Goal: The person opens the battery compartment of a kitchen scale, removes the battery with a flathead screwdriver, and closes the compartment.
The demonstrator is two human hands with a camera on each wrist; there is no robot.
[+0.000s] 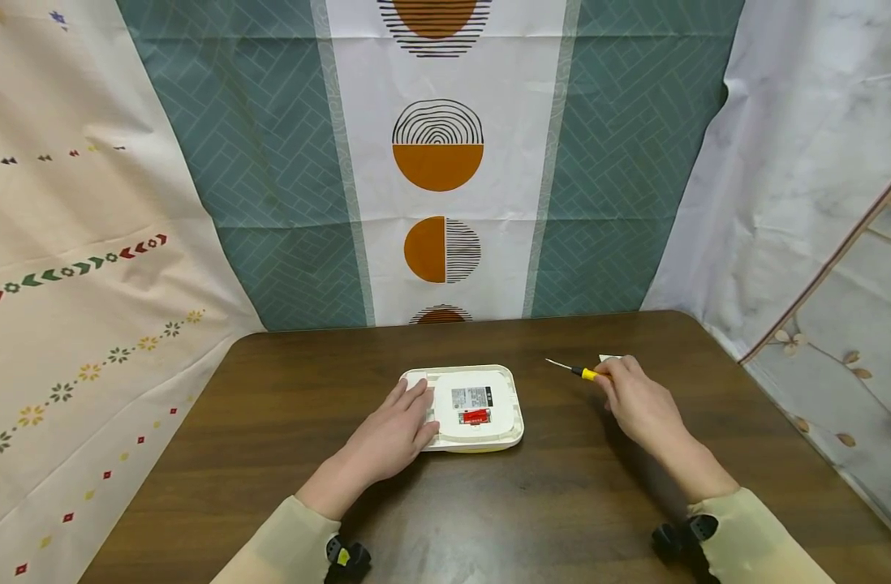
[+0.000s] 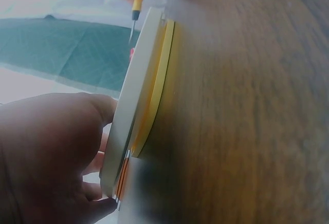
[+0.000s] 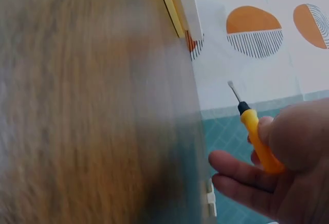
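Note:
A white rectangular device (image 1: 507, 405) with rounded corners lies on the table, showing a printed label (image 1: 471, 397) and a red battery (image 1: 475, 417) set into its face. My left hand (image 1: 394, 430) rests over its left end, fingers extended across the face and edge. In the left wrist view, the device's side (image 2: 128, 100) has a yellow band beneath it. To the right, my right hand (image 1: 643, 405) holds a small screwdriver (image 3: 255, 131) by its yellow handle, the metal tip pointing left toward the device but apart from it. Two of that hand's fingers extend past the handle.
A small white piece (image 1: 609, 357) lies on the table just behind my right hand, partly hidden by it. The brown wooden table (image 1: 314, 357) reaches back to a patterned curtain (image 1: 270, 162). Pale cloths hang along the left and right sides.

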